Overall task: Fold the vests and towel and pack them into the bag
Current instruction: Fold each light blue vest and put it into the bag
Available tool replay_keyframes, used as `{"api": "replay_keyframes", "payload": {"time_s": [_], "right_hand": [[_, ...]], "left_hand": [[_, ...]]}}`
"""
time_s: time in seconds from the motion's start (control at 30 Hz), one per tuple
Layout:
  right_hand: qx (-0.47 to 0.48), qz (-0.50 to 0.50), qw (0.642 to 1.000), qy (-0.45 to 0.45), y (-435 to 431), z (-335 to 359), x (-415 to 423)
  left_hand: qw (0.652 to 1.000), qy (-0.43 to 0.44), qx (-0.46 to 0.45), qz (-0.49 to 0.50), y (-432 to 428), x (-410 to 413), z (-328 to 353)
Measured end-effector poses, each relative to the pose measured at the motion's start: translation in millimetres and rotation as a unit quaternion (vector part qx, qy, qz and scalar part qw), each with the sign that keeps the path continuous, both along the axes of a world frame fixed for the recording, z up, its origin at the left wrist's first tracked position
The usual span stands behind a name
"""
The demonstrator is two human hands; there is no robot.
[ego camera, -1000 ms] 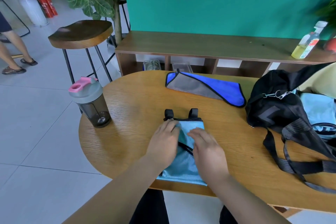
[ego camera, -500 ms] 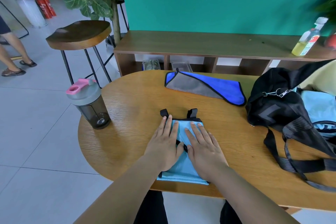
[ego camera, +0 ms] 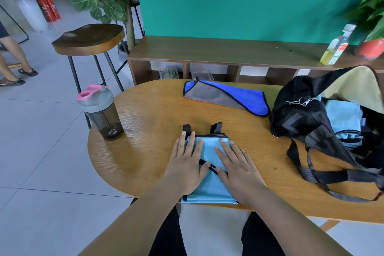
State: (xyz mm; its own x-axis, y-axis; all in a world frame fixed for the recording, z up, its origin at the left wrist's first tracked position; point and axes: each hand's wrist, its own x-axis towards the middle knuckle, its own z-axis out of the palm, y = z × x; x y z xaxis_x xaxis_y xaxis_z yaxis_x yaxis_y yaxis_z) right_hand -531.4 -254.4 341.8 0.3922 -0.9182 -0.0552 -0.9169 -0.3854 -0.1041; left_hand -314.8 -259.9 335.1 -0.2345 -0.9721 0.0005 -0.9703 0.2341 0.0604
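Note:
A folded light-blue vest (ego camera: 208, 147) with black trim and two black straps lies at the near edge of the round wooden table (ego camera: 149, 137). My left hand (ego camera: 187, 164) presses flat on its left half, fingers straight. My right hand (ego camera: 236, 164) presses flat on its right half. A blue and grey towel (ego camera: 226, 97) lies folded at the table's far side. The black bag (ego camera: 301, 118) stands open at the right, with light-blue cloth (ego camera: 342, 116) inside it.
A grey shaker bottle (ego camera: 99, 112) with a pink lid stands at the table's left edge. Bag straps (ego camera: 324, 174) trail over the table on the right. A wooden stool (ego camera: 89, 37), a low shelf (ego camera: 228, 52) with a yellow bottle (ego camera: 336, 45), and a walking person's legs (ego camera: 12, 64) are beyond.
Both hands went from curled over the vest's middle to flat with fingers spread, and slid apart toward its far edge. The vest lies flatter.

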Motion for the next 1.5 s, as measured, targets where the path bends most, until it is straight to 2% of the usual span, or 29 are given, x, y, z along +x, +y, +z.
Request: {"api": "replay_keyframes", "payload": {"time_s": [0.13,0.2,0.3,0.37,0.43,0.57,0.77,0.9,1.07,1.2,1.33,1.5], "right_hand": [[-0.007,0.019,0.992,-0.122,18,5,-24],[-0.015,0.031,0.986,-0.164,28,6,-34],[-0.020,0.079,0.986,-0.147,41,4,-40],[-0.043,0.112,0.987,-0.104,44,-2,-40],[-0.069,0.136,0.986,-0.068,45,-7,-38],[-0.090,0.154,0.982,-0.055,45,-10,-38],[-0.137,0.182,0.960,-0.164,50,-16,-47],[-0.161,0.198,0.947,-0.195,57,-20,-52],[-0.171,0.198,0.946,-0.194,59,-25,-56],[-0.164,0.192,0.950,-0.186,65,-25,-58],[-0.147,0.141,0.946,-0.254,67,-23,-61],[-0.135,0.130,0.942,-0.278,65,-22,-62]], "left_hand": [[0.998,0.043,-0.035,0.041,13,12,6],[0.997,0.059,-0.052,0.026,25,23,12],[0.991,0.099,-0.030,-0.082,47,32,23],[0.986,0.066,-0.013,-0.152,60,32,27],[0.984,0.016,0.003,-0.178,65,32,22],[0.983,-0.027,0.010,-0.183,63,36,15],[0.977,-0.059,-0.020,-0.205,62,40,9],[0.972,-0.071,-0.039,-0.218,65,42,3],[0.973,-0.039,-0.027,-0.225,71,43,5],[0.979,0.024,0.008,-0.203,72,40,10],[0.979,0.087,0.020,-0.185,73,38,12],[0.976,0.081,-0.003,-0.204,70,42,7]]}}
